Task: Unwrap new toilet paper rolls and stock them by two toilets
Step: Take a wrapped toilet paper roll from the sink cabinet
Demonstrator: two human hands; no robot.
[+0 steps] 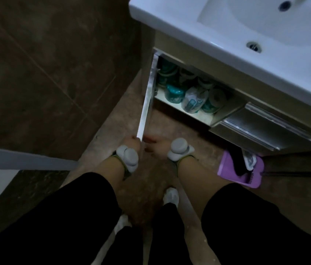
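Teal-wrapped toilet paper rolls are being exposed on the vanity shelf as the cabinet door is being gripped by the left hand — the right hand loose, empty — and is best being swung fully wide.

Glossy white ceramic washbasin, smooth matt beige cabinet door with bright metallic edge, shiny teal-and-white plastic-wrapped toilet paper rolls, mottled brown stone-look floor tiles, matt purple plastic dustpan, black cloth sleeves
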